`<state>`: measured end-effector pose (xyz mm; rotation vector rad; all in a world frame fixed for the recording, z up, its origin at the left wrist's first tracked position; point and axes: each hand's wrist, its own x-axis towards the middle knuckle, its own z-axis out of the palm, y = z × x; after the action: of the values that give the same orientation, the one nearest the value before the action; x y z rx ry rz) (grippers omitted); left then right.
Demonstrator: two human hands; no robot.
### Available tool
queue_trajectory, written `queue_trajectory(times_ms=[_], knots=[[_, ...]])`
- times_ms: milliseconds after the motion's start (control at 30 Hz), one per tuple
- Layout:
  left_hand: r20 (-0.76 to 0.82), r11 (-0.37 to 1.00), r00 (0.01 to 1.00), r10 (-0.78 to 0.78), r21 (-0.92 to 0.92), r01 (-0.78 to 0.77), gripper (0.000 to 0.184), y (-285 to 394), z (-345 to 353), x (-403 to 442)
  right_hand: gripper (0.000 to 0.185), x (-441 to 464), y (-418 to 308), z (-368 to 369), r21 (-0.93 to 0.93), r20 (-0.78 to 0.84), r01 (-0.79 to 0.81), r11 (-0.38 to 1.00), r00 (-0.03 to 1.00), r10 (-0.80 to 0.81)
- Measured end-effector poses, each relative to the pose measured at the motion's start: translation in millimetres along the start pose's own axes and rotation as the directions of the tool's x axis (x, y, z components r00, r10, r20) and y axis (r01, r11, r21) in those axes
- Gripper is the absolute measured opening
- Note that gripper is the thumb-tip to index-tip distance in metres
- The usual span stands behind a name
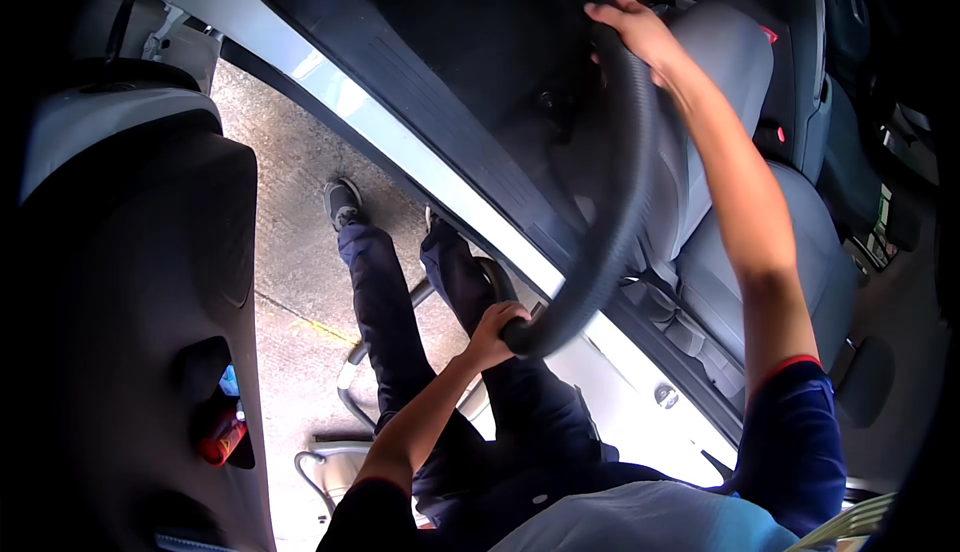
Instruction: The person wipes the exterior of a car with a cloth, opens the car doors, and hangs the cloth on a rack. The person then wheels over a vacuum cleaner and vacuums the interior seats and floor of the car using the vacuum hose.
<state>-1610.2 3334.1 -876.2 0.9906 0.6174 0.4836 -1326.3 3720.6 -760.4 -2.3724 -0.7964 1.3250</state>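
A thick black ribbed vacuum hose [628, 172] curves from the car's front footwell down across the door sill. Near its upper end my right hand [640, 34] is closed around it, in front of the grey seat; some of those fingers are hidden behind the hose. Lower down, by my thigh, my left hand [497, 336] grips the hose where it bends. More hose loops behind my legs. Whatever the hose's far tip touches is too dark to make out.
On the left stands the open car door [150, 282], with a red item [225, 439] in its pocket. The white door sill [380, 142] runs diagonally beside my legs. Concrete floor [285, 212] lies under my shoes. A metal-tubed machine [345, 447] stands behind me.
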Motion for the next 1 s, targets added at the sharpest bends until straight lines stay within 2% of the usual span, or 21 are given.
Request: queue_trajectory(times_ms=[67, 133, 200, 267, 300, 333, 367, 433, 467, 533, 567, 600, 633, 667, 700, 767, 833, 867, 900, 933, 1000], knots=[[-0.051, 0.981, 0.987, -0.149, -0.131, 0.142, 0.036, -6.7, 8.3, -8.1, 0.081, 20.7, 28.4, 29.5, -0.032, 0.015, -0.047, 0.998, 0.999, 0.048], [0.002, 0.974, 0.986, -0.166, -0.158, 0.164, 0.036, -36.5, 20.1, -27.6, 0.080, 7.1, 72.0, 62.6, -0.099, 0.067, -0.009, 0.995, 0.998, 0.015], [-0.010, 0.986, 0.998, 0.061, 0.155, -0.059, 0.038, 19.2, 14.0, -25.9, 0.079, -46.0, 67.4, 71.5, -0.031, 0.218, -0.120, 0.992, 0.968, 0.124], [0.004, 0.978, 0.997, 0.080, 0.194, -0.079, 0.039, 26.6, 34.8, -37.9, 0.075, -90.4, 59.9, 51.1, -0.100, 0.390, -0.169, 0.981, 0.900, 0.194], [0.058, 0.969, 0.998, 0.027, 0.246, -0.040, 0.038, 38.6, 42.8, -37.7, 0.075, -104.9, 56.2, 37.9, -0.106, 0.523, -0.256, 0.961, 0.808, 0.273], [0.054, 0.971, 0.998, 0.019, 0.239, -0.032, 0.039, 40.1, 52.1, -38.7, 0.075, -111.7, 53.7, 25.5, -0.188, 0.603, -0.228, 0.955, 0.741, 0.295], [0.047, 0.973, 0.999, 0.011, 0.231, -0.022, 0.039, 40.1, 62.2, -40.1, 0.074, -107.0, 56.9, 14.6, -0.138, 0.547, -0.083, 0.987, 0.824, 0.146], [-0.001, 0.975, 1.000, 0.013, 0.224, -0.012, 0.040, 43.9, 69.9, -41.6, 0.071, -80.1, 43.3, 0.7, -0.017, 0.345, -0.016, 1.000, 0.938, 0.021], [-0.102, 0.989, 0.989, -0.105, 0.093, 0.114, 0.040, 51.2, 69.9, -40.6, 0.070, -58.9, 26.5, -5.6, 0.073, 0.202, -0.083, 0.994, 0.977, 0.066], [-0.257, 0.931, 0.900, -0.353, -0.193, 0.310, 0.040, 65.9, 63.7, -33.7, 0.070, -8.3, 18.7, 3.7, 0.125, -0.116, -0.076, 0.989, 0.989, 0.091], [-0.290, 0.920, 0.882, -0.372, -0.241, 0.309, 0.042, 48.1, 58.5, -35.2, 0.071, 8.9, 30.5, 10.5, 0.077, -0.066, -0.155, 0.985, 0.985, 0.160], [-0.381, 0.963, 0.887, -0.262, -0.161, 0.215, 0.043, 50.0, 48.7, -32.1, 0.072, 22.7, 50.4, 24.3, 0.021, -0.016, -0.222, 0.975, 0.975, 0.222], [-0.390, 0.987, 0.907, -0.159, -0.065, 0.145, 0.043, 44.1, 38.8, -35.2, 0.078, 18.5, 81.7, 57.2, -0.171, -0.131, -0.069, 0.983, 0.990, 0.047], [-0.387, 0.997, 0.920, -0.062, 0.024, 0.078, 0.044, 40.5, 31.6, -42.3, 0.084, -10.3, 87.6, 76.1, -0.072, -0.041, -0.119, 0.990, 0.992, 0.116], [-0.385, 0.984, 0.913, -0.135, 0.059, 0.170, 0.046, 59.0, 30.8, -52.9, 0.084, -37.5, 89.4, 74.4, 0.018, 0.091, -0.164, 0.986, 0.983, 0.161], [-0.281, 0.975, 0.946, -0.159, -0.198, 0.104, 0.047, 55.8, 25.2, -83.5, 0.083, -92.4, 91.6, 71.3, 0.149, 0.349, -0.310, 0.939, 0.905, 0.243], [-0.254, 0.997, 0.964, -0.074, -0.014, 0.073, 0.052, 69.4, 20.1, -92.2, 0.077, -108.6, 95.6, 42.1, 0.200, 0.480, -0.406, 0.892, 0.834, 0.272], [-0.249, 0.997, 0.967, -0.055, 0.043, 0.067, 0.051, 76.4, 16.2, -84.8, 0.076, -124.5, 60.3, 23.0, 0.027, 0.488, -0.423, 0.906, 0.796, 0.357], [-0.245, 0.993, 0.969, -0.038, 0.098, 0.063, 0.049, 80.0, 15.3, -80.0, 0.072, -122.5, 55.6, 12.5, 0.049, 0.455, -0.356, 0.933, 0.840, 0.297], [-0.238, 0.986, 0.971, -0.024, 0.152, 0.062, 0.048, 81.2, 15.7, -78.4, 0.071, -106.7, 58.1, 2.8, 0.186, 0.386, -0.245, 0.951, 0.909, 0.158], [-0.281, 0.964, 0.929, -0.241, 0.037, 0.262, 0.047, 76.1, 18.1, -67.5, 0.076, -55.7, 32.1, -12.2, 0.198, 0.185, -0.128, 0.972, 0.979, 0.091]])
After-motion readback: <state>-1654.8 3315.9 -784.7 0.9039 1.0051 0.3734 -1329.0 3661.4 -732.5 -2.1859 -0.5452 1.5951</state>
